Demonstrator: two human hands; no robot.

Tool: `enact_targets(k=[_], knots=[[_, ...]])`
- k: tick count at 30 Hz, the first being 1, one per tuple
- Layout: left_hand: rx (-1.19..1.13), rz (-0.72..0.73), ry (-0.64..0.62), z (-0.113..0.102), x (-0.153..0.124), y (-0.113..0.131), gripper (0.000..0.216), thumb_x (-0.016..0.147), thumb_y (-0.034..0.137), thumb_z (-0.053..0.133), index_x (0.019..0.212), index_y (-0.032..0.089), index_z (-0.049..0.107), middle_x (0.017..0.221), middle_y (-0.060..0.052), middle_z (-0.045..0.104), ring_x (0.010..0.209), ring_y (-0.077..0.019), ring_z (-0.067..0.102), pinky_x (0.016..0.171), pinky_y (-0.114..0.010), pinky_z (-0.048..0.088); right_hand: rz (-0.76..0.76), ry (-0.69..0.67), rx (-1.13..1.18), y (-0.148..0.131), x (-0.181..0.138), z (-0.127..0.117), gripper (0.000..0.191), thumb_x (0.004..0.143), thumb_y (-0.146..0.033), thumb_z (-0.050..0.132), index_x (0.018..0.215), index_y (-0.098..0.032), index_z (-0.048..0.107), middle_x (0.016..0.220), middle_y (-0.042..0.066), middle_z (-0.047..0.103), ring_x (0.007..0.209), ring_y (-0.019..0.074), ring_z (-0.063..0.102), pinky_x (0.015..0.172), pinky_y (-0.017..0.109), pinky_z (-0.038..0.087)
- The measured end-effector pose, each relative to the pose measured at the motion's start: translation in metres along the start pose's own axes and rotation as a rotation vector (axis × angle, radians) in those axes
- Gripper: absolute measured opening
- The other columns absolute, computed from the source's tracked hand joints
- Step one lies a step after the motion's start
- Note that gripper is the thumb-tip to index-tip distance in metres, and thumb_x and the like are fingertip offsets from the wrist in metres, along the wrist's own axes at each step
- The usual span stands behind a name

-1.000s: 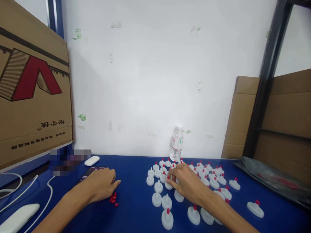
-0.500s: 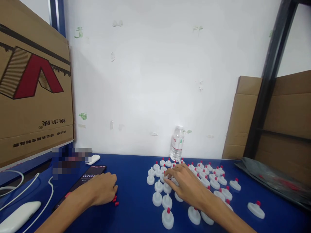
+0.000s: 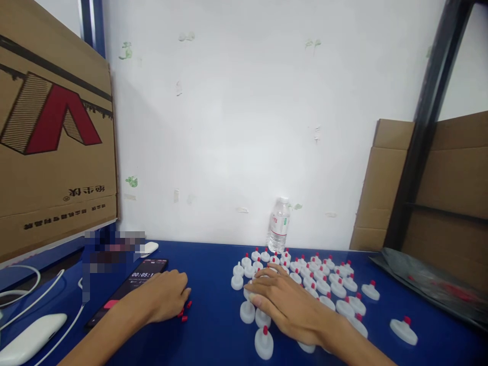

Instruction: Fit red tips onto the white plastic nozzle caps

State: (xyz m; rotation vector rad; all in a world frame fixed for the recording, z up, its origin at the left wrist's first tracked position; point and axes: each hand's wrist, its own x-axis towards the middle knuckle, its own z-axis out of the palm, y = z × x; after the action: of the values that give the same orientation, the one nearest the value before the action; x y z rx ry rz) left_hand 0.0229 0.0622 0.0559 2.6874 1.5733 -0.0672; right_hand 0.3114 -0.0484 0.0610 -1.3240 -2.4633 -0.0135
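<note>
My left hand (image 3: 170, 295) rests on the table beside the phone, fingers curled down and closed. Several small red caps (image 3: 184, 318) lie right by its fingertips; what its fingers pinch, if anything, is hidden. My right hand (image 3: 282, 297) reaches over a group of white round nozzle lids, its thumb and index finger closed around the nozzle of one lid (image 3: 247, 293), which they partly cover. Two bare-nozzled lids nearby are another white lid (image 3: 247, 312) and one partly under the thumb. Most other lids carry red tips, like the front lid (image 3: 264, 344).
A water bottle (image 3: 279, 226) stands against the white wall. The phone (image 3: 129, 290) showing a timer lies left, near white cables and a white device (image 3: 34, 335). A large carton (image 3: 57, 127) stands at left, a grey plastic bag (image 3: 430, 284) at right.
My right hand has shifted left and toward me, from among the red-tipped lids to a bare-nozzled lid. My left hand has moved slightly right beside the red caps.
</note>
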Motion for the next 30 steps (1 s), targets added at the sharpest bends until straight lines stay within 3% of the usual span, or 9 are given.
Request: enact_targets(k=[6,11,15,19,23,30], knots=[[0.003,0.033,0.038,0.001,-0.001,0.001,0.028,0.089,0.029,0.04,0.075,0.02,0.063,0.088,-0.015,0.072,0.077,-0.0317,0.069,0.066,-0.041,0.045,0.011,0.137,0.026,-0.002,-0.001,-0.002,0.026,0.11,-0.032,0.038,0.108,-0.026,0.063,0.108,-0.002,0.072,0.104,0.0177,0.063,0.107,0.039,0.034],[-0.031,0.098,0.134,-0.001,0.001,0.006,0.032,0.095,0.033,0.04,0.073,0.021,0.06,0.085,-0.01,0.071,0.075,-0.0276,0.066,0.063,-0.036,0.038,0.039,0.25,-0.025,0.003,-0.002,0.007,0.02,0.098,-0.036,0.064,0.115,-0.027,0.063,0.112,0.001,0.071,0.103,0.0232,0.064,0.099,0.041,0.043],[-0.104,0.194,0.218,-0.005,0.006,0.011,0.037,0.101,0.04,0.04,0.081,0.022,0.066,0.089,-0.007,0.072,0.084,-0.0261,0.067,0.07,-0.035,0.041,0.046,0.24,-0.025,0.004,0.0,0.01,0.013,0.102,-0.027,0.056,0.115,-0.027,0.06,0.113,0.002,0.068,0.098,0.0214,0.066,0.086,0.037,0.051],[-0.198,0.298,0.289,-0.006,0.011,0.019,0.027,0.102,0.037,0.046,0.102,0.025,0.07,0.102,-0.002,0.073,0.094,-0.0221,0.069,0.079,-0.032,0.045,-0.015,0.21,0.05,0.001,0.001,0.008,0.022,0.106,-0.019,0.043,0.121,-0.028,0.057,0.121,0.002,0.065,0.11,0.0183,0.063,0.093,0.034,0.052],[-0.274,0.408,0.36,0.0,0.012,0.03,0.024,0.103,0.029,0.047,0.111,0.025,0.068,0.109,-0.001,0.072,0.097,-0.0171,0.069,0.086,-0.029,0.048,-0.026,0.23,0.051,0.002,0.0,0.012,0.033,0.104,-0.018,0.05,0.134,-0.03,0.047,0.137,0.005,0.058,0.123,0.0204,0.059,0.101,0.036,0.051],[-0.442,0.584,0.512,0.013,0.008,0.047,0.023,0.104,0.029,0.047,0.117,0.028,0.066,0.107,0.0,0.069,0.093,-0.0136,0.068,0.082,-0.025,0.051,-0.084,0.293,0.057,0.002,-0.001,0.02,0.044,0.101,-0.02,0.057,0.14,-0.032,0.041,0.126,0.003,0.066,0.115,0.0207,0.063,0.097,0.036,0.054]])
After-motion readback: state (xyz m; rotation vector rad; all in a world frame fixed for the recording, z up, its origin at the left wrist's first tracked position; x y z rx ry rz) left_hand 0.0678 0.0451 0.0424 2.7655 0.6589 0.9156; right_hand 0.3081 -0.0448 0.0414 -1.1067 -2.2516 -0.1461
